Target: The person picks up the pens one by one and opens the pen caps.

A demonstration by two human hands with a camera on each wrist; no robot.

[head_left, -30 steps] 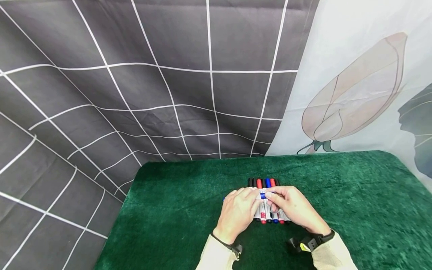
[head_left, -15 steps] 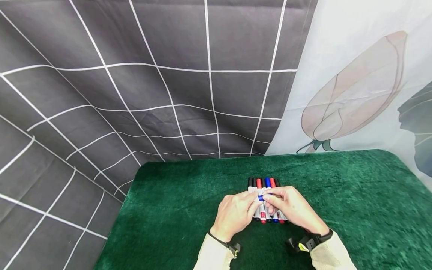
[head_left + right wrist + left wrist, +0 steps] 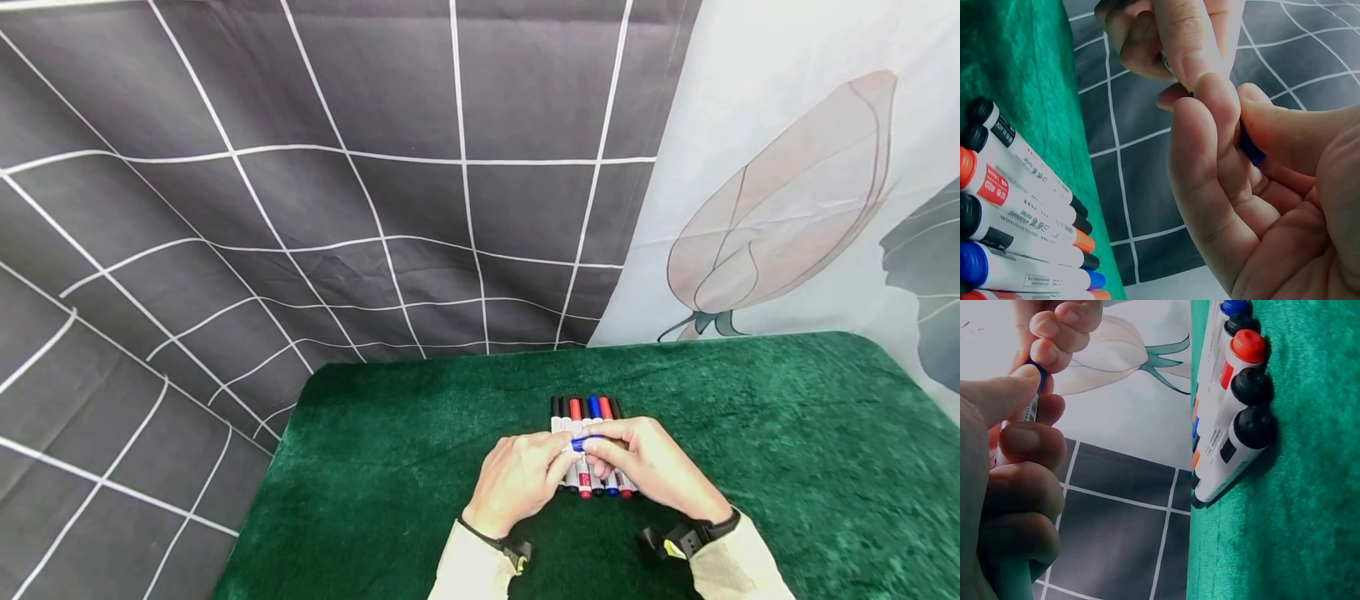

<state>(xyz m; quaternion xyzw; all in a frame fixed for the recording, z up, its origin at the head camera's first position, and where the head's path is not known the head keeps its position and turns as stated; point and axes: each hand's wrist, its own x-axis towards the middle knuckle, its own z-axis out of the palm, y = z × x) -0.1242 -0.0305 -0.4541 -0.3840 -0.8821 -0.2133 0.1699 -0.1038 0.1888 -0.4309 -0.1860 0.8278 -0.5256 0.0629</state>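
Note:
A white marker with a blue cap (image 3: 578, 444) is held above a row of other markers (image 3: 585, 481). My left hand (image 3: 517, 477) grips its white barrel, and a strip of barcode shows between the fingers in the left wrist view. My right hand (image 3: 654, 465) pinches the blue cap (image 3: 1251, 147) between thumb and fingers. Most of the held marker is hidden by the hands. Below lie the row's white-barrelled markers, side by side, with black, red and blue caps, such as a black-capped marker (image 3: 1235, 450) and a red-capped one (image 3: 997, 181).
A green velvety cloth (image 3: 390, 467) covers the table. Behind it hangs a dark grey curtain with white grid lines (image 3: 360, 208), next to a white one with a flower print (image 3: 780, 208). Straps with small devices sit on both wrists.
My left fingers have drawn in and curled closer round the marker, and that hand has shifted slightly left and down. The blue cap has moved a little left; my right hand keeps its pinch.

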